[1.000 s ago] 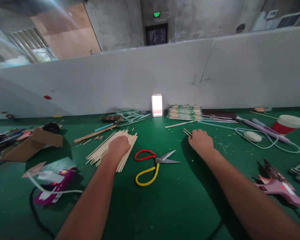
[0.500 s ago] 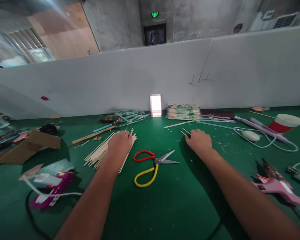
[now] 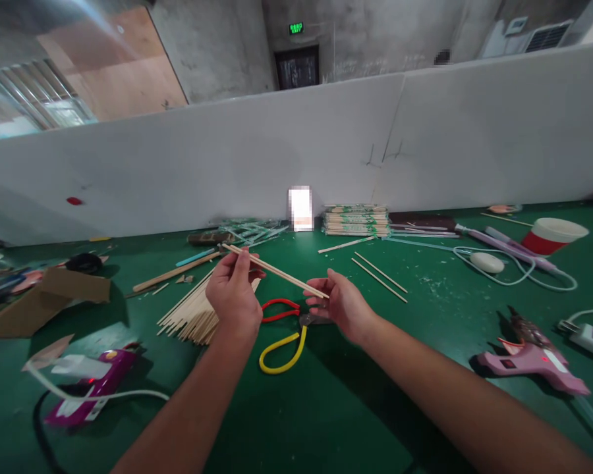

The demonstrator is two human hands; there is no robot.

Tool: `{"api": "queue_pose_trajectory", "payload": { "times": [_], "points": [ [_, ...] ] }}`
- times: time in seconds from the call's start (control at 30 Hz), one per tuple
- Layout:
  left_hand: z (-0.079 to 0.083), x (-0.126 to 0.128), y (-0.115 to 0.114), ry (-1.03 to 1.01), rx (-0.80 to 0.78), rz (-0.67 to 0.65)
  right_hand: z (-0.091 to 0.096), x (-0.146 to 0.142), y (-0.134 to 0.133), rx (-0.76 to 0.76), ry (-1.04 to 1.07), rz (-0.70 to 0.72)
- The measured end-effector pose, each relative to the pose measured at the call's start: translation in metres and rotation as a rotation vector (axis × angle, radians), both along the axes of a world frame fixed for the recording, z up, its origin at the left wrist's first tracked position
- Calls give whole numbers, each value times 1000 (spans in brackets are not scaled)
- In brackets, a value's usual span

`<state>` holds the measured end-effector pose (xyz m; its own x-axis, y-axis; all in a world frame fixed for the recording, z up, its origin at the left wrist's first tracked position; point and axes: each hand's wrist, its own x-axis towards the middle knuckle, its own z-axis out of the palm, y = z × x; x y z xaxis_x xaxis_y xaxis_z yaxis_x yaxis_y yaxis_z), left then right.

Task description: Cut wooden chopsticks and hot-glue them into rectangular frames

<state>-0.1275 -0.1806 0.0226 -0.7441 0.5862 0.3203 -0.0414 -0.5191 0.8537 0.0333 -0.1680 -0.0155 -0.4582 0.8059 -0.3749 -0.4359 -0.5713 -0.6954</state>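
My left hand (image 3: 234, 293) pinches a pair of thin wooden chopsticks (image 3: 281, 273) between thumb and fingers, raised over the table and slanting down to the right. Around their far ends is my right hand (image 3: 343, 303), its fingers apart and the thumb not pressed down; whether the fingertips touch the wood I cannot tell. A pile of loose chopsticks (image 3: 190, 313) lies beneath and left of my left hand. Two more chopsticks (image 3: 380, 276) rest apart, beyond my right hand. Below the held pair are scissors (image 3: 281, 365) with one red and one yellow handle, blades partly hidden by my right hand.
Wrapped chopstick bundles (image 3: 356, 220) stand against the white panel (image 3: 178, 171), beside empty-looking wrappers (image 3: 252, 230). A purple glue gun (image 3: 96, 385) lies left, a pink glue gun (image 3: 534, 362) right. Further right are a paper cup (image 3: 556, 236) and cables. Folded cardboard (image 3: 54, 293) lies left.
My left hand has come up off the pile with two chopsticks. My right hand has let go of two chopsticks on the table and moved left to the held pair's ends.
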Motion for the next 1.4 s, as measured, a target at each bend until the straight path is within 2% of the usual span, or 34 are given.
{"api": "queue_pose_trajectory", "payload": {
  "times": [0.07,0.23,0.47,0.63,0.8,0.9,0.97,1.17,1.4],
  "points": [
    [-3,0,0,-33,-4,-1,1,0,-3,-6,66,23],
    [-11,6,0,-13,-30,-4,5,-3,-10,112,110,4],
    [-17,16,-3,75,-89,-83,-1,-9,-17,310,-132,-150],
    [-12,11,-5,123,-95,-136,-2,-8,-15,350,-242,-109],
    [-10,7,-6,195,-147,-123,-3,-4,-15,629,-447,-39],
    [-11,7,-5,175,-181,-155,-3,-2,-16,787,-555,-69],
    [-12,8,-5,141,-192,-196,-3,0,-16,830,-578,-103],
    [-18,13,-8,215,-256,-392,-1,-1,-16,784,-534,-128],
    [-29,23,-13,292,-352,-597,-5,-4,-16,464,-300,-54]
  ]
}}
